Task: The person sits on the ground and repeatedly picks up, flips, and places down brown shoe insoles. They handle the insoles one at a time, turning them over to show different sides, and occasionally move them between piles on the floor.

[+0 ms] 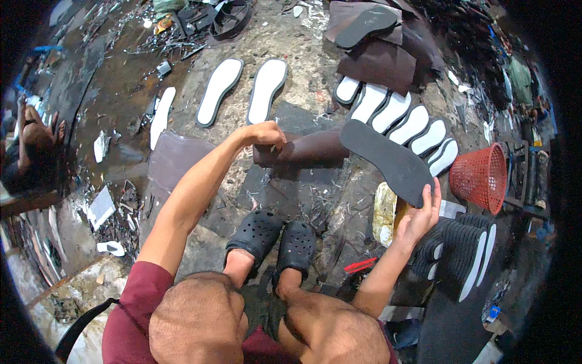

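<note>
My left hand is closed on the left end of a curled brown leather-like sheet, which lies over a dark flat piece on the ground in front of my feet. Raised in my right hand is a dark grey shoe sole; the fingers grip one end, and its other end reaches the sheet's right edge. Behind that sole, several white-faced soles lie in an overlapping row. Two more white-faced soles, a left one and a right one, lie apart beyond my left hand.
Brown sheets with a dark sole on top lie at the far right. A red plastic basket stands right, near stacked black soles. Red-handled scissors or a similar tool lie by my right forearm. Another brown sheet lies left.
</note>
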Demonstrator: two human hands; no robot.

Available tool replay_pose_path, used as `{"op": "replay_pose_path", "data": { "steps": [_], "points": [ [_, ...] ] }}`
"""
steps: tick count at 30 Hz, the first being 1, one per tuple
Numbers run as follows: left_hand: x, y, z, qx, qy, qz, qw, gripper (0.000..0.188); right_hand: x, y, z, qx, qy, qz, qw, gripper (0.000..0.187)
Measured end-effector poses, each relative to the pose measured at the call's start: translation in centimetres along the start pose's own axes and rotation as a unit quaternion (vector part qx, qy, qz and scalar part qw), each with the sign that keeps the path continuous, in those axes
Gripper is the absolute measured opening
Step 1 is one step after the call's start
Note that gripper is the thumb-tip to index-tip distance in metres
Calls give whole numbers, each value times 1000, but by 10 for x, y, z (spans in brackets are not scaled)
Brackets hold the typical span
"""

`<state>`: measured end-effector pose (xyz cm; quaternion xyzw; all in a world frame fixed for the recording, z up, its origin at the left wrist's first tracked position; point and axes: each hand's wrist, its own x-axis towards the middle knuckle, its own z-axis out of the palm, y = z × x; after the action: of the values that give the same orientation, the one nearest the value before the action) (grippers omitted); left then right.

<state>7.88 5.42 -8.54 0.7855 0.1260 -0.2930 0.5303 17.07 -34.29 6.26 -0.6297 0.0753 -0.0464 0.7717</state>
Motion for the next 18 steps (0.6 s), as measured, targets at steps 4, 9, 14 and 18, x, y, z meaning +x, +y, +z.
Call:
{"op": "replay_pose_path", "data": {
  "steps": [4, 9, 14, 18],
  "points": [
    [0, -22, -13, -42, -71, 8, 997, 36, -8, 12, 24, 27, -15, 41, 999, 37],
    [-39, -1, 11, -319, 46, -47, 945, 54, -11, 48, 27, -2, -43, 31, 999, 36],
    [-106, -11, 88, -410, 283, -16, 867, 43, -39, 126, 34, -39, -160, 130, 978, 38],
    [-115, -28, 117, -388, 368, -52, 844, 39, -56, 159, 28, -81, -187, 167, 965, 41]
  ]
}}
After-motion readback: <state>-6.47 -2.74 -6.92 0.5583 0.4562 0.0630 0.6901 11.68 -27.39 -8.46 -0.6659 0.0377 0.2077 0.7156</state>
